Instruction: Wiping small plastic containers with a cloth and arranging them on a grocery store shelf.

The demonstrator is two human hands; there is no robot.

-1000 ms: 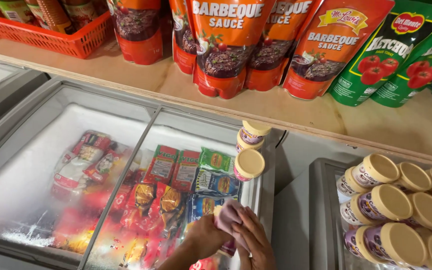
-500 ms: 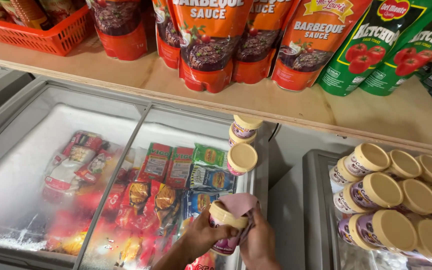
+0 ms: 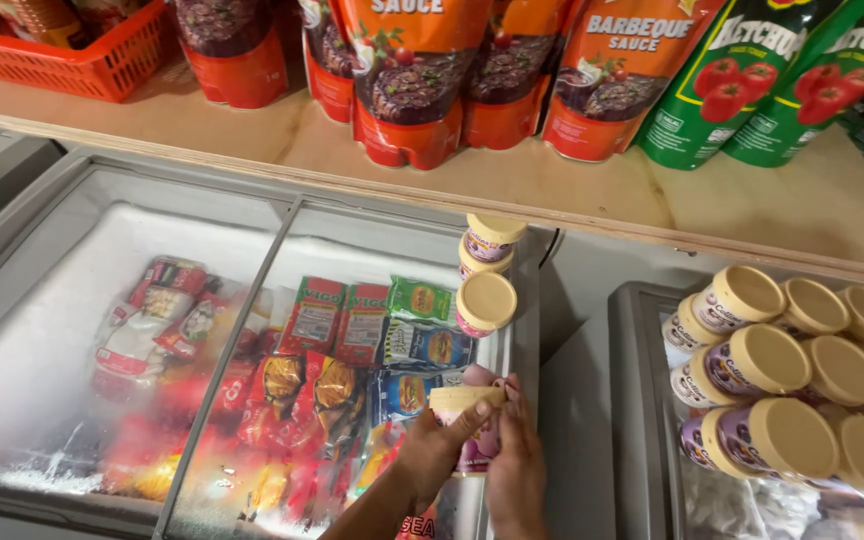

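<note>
Cream-lidded round tub with a purple-and-white label sits pinched between both hands on the sliding glass lid of the chest freezer, near its right front edge. Left hand grasps the tub from the left, thumb lying across the cream lid; right hand wraps the right side, fingers closed around the tub body. Just beyond the grip, toward the shelf, three more cream-lidded tubs are stacked on the same glass, one tipped on its side with the lid facing up-front; they stand close to the held tub but not touching it. Under the glass, left of the grip: red, green and blue frozen food packets, frosted over further left. Right of the grip, past a grey gap, a second freezer carries a crowded pile of the same cream-lidded tubs lying on their sides. Far beyond the grip, a wooden shelf holds red sauce pouches, green sauce pouches and an orange plastic basket.
</note>
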